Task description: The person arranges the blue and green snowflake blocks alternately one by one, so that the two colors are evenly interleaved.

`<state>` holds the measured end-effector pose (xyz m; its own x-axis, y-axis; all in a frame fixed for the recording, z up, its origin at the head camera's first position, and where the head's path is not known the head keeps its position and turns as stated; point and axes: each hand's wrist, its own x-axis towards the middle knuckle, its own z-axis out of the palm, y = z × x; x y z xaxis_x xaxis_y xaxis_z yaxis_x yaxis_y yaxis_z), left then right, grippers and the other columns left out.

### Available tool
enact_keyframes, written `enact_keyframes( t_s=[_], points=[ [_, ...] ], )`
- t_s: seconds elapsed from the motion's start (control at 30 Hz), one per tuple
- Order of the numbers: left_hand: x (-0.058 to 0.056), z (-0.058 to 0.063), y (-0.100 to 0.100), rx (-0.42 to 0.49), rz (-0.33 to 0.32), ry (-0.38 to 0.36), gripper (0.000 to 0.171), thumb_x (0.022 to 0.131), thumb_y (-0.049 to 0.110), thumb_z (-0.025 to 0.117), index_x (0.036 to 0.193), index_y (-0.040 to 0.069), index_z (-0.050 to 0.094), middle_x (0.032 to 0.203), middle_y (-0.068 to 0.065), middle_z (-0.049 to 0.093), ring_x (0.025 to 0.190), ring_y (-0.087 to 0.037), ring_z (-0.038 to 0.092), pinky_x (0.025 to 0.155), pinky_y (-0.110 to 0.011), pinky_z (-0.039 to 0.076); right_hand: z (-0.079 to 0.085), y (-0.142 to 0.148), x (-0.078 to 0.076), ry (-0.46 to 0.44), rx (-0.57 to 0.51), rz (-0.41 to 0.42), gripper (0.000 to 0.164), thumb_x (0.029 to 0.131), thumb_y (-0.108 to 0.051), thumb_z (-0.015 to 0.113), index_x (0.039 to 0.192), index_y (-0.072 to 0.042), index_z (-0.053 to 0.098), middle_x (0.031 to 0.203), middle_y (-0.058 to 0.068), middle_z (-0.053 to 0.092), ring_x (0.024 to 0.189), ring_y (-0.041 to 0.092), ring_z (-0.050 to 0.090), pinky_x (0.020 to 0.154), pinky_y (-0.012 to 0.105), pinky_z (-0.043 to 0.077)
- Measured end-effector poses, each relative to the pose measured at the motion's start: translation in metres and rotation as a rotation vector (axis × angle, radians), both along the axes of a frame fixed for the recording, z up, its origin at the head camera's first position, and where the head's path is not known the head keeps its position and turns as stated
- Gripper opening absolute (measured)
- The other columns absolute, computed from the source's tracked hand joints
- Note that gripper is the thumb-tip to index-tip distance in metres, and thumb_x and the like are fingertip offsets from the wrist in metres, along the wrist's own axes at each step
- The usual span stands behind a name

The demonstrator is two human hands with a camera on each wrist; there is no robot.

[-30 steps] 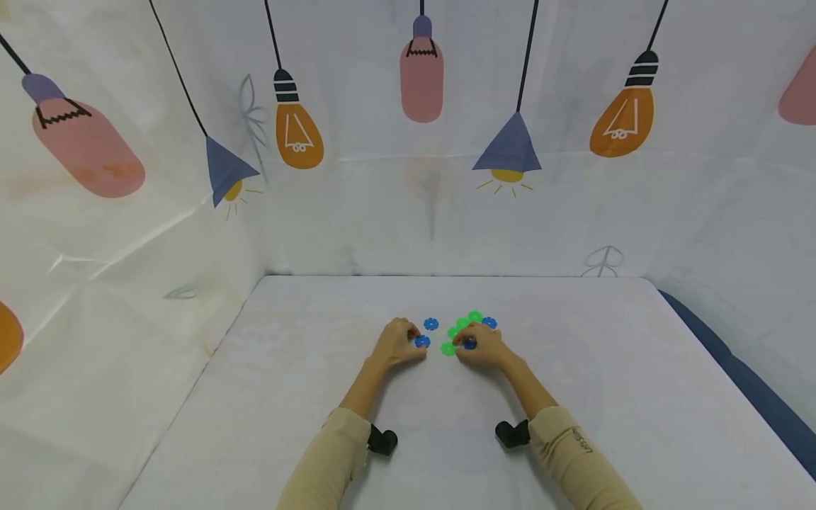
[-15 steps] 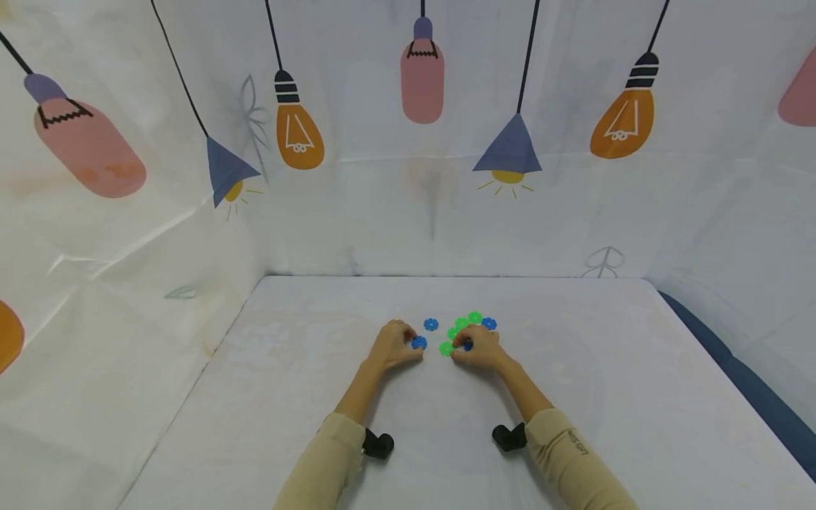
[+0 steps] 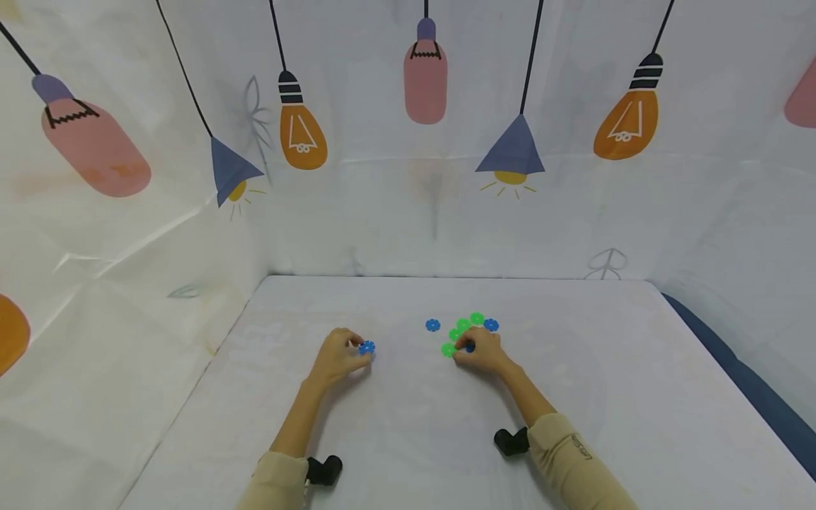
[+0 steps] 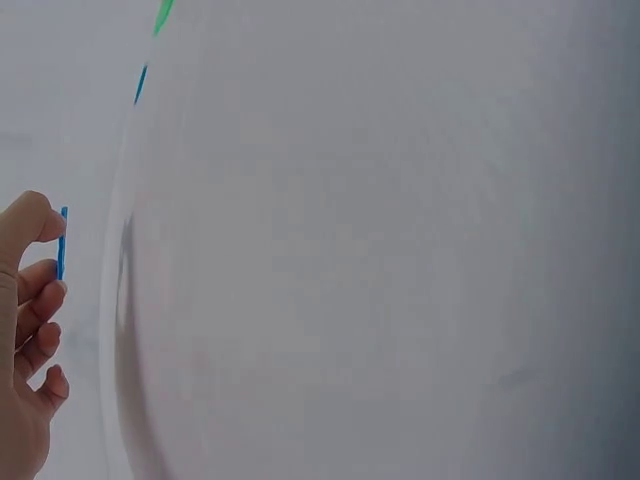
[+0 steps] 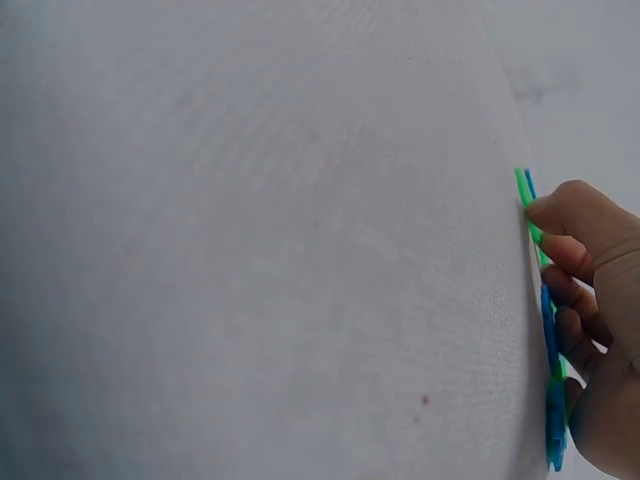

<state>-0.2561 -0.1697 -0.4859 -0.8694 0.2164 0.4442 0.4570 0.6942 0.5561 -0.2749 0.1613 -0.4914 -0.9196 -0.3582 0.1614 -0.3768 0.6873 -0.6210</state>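
Thumb and forefinger of my left hand (image 3: 338,358) pinch a blue notched plastic disc (image 3: 367,348), held at the left of the other discs. Edge-on, that same blue disc (image 4: 62,243) shows between thumb and fingertips in the left wrist view. My right hand (image 3: 484,350) pinches the near green notched disc (image 3: 448,350) at its right edge. In the right wrist view the thumb lies against the green disc (image 5: 531,205). Another blue disc (image 3: 470,347) sits under the right hand, partly covered by it.
Several green discs (image 3: 463,324) lie beyond the right fingers. One blue disc (image 3: 491,324) lies to their right and another blue disc (image 3: 433,325) to their left. The white table (image 3: 408,432) meets a lamp-patterned backdrop (image 3: 376,212) at its far edge.
My left hand has moved left and slightly nearer, carrying the blue disc away from the group. The right hand has barely shifted.
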Motion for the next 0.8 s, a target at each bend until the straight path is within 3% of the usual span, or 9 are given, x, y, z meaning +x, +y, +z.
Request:
enact_keyframes(
  t_s=[0.17, 0.4, 0.6, 0.8],
  points=[
    [0.021, 0.004, -0.049, 0.02, 0.105, -0.015, 0.019, 0.063, 0.01, 0.076, 0.077, 0.0, 0.069, 0.072, -0.006, 0.061, 0.071, -0.022, 0.053, 0.064, -0.033, 0.043, 0.0, -0.001, 0.0, 0.0, -0.005, -0.001, 0.017, 0.073, -0.021, 0.072, 0.085, -0.009, 0.07, 0.084, -0.003, 0.064, 0.084, 0.016, 0.055, 0.085, 0.056, 0.031],
    [0.043, 0.0, -0.103, -0.041, 0.21, -0.068, 0.021, 0.067, 0.01, 0.077, 0.081, -0.003, 0.068, 0.075, -0.008, 0.062, 0.073, -0.024, 0.052, 0.064, -0.034, 0.042, -0.001, -0.001, 0.002, -0.004, -0.016, -0.021, 0.018, 0.072, -0.02, 0.072, 0.086, -0.009, 0.07, 0.085, -0.002, 0.064, 0.085, 0.018, 0.056, 0.087, 0.058, 0.031],
    [0.056, -0.007, -0.125, -0.057, 0.249, -0.119, 0.022, 0.07, 0.011, 0.074, 0.084, -0.004, 0.067, 0.077, -0.008, 0.062, 0.071, -0.02, 0.053, 0.064, -0.033, 0.044, -0.002, -0.001, 0.002, 0.012, -0.025, -0.018, 0.018, 0.072, -0.02, 0.072, 0.085, -0.008, 0.07, 0.085, -0.001, 0.063, 0.085, 0.018, 0.056, 0.087, 0.058, 0.031],
    [0.061, -0.01, -0.131, -0.007, 0.266, -0.14, 0.023, 0.071, 0.012, 0.074, 0.088, -0.003, 0.069, 0.083, -0.011, 0.064, 0.074, -0.021, 0.056, 0.066, -0.032, 0.045, -0.004, -0.001, 0.003, 0.035, -0.047, -0.017, 0.016, 0.073, -0.017, 0.072, 0.085, -0.007, 0.069, 0.085, 0.0, 0.062, 0.084, 0.018, 0.056, 0.086, 0.054, 0.036]
  ],
)
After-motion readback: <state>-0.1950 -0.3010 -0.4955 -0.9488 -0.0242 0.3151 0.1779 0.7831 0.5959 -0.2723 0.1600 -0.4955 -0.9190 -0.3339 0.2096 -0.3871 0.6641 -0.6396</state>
